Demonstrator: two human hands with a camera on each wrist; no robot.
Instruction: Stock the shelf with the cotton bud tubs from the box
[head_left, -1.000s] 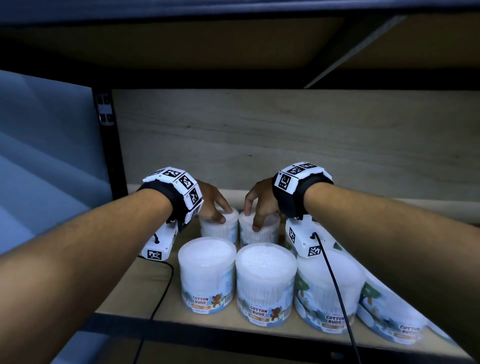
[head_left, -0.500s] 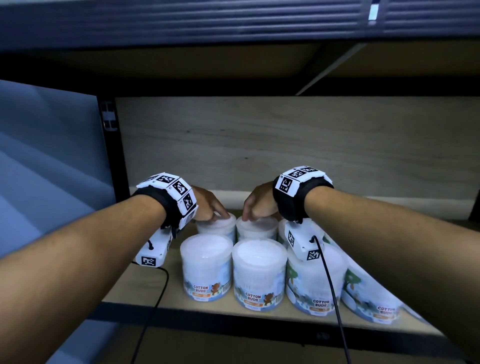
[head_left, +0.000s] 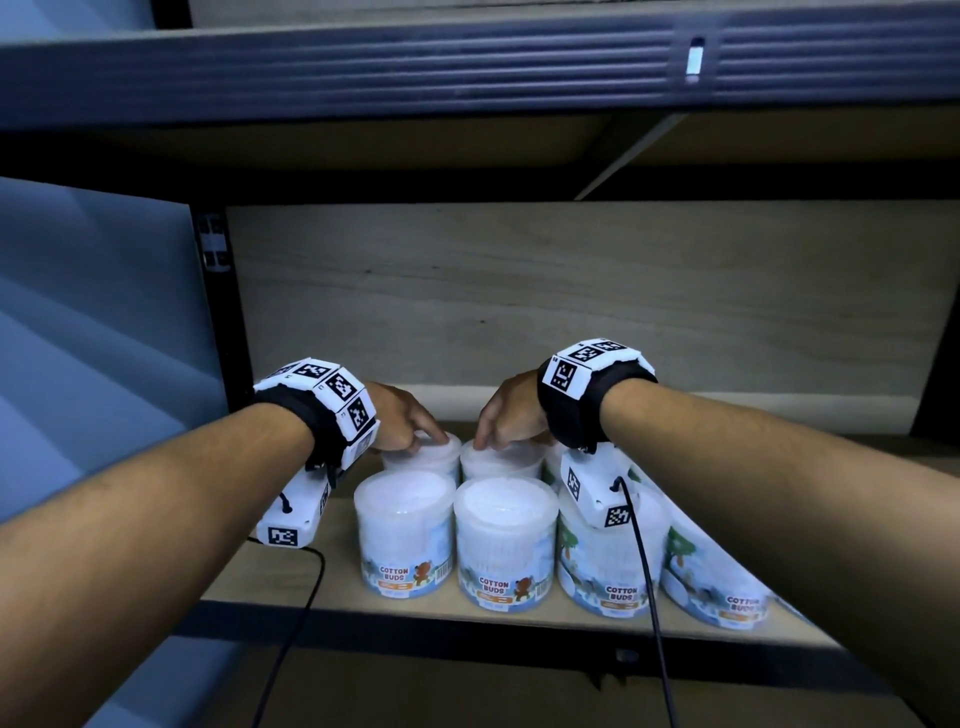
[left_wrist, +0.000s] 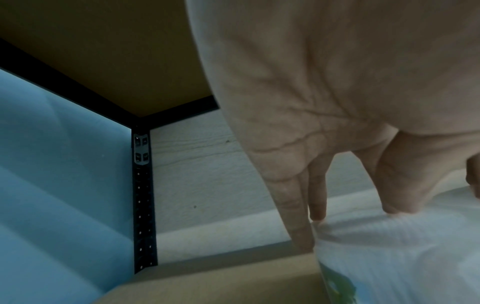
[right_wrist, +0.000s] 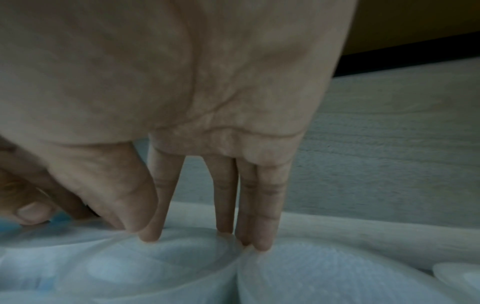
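Head view: the left hand (head_left: 402, 418) rests straight fingertips on the lid of the back-left cotton bud tub (head_left: 423, 457); the right hand (head_left: 511, 415) does likewise on the back-right cotton bud tub (head_left: 501, 460), neither hand gripping. Both tubs stand upright on the wooden shelf (head_left: 260, 571), touching each other, just behind a front row of tubs (head_left: 506, 540). A black upright (head_left: 210, 312) frames the left corner.

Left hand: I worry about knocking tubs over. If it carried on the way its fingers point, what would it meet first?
The left hand already touches the back-row cotton bud tub; its fingers point down onto the lid, so that tub comes first, not the back panel.
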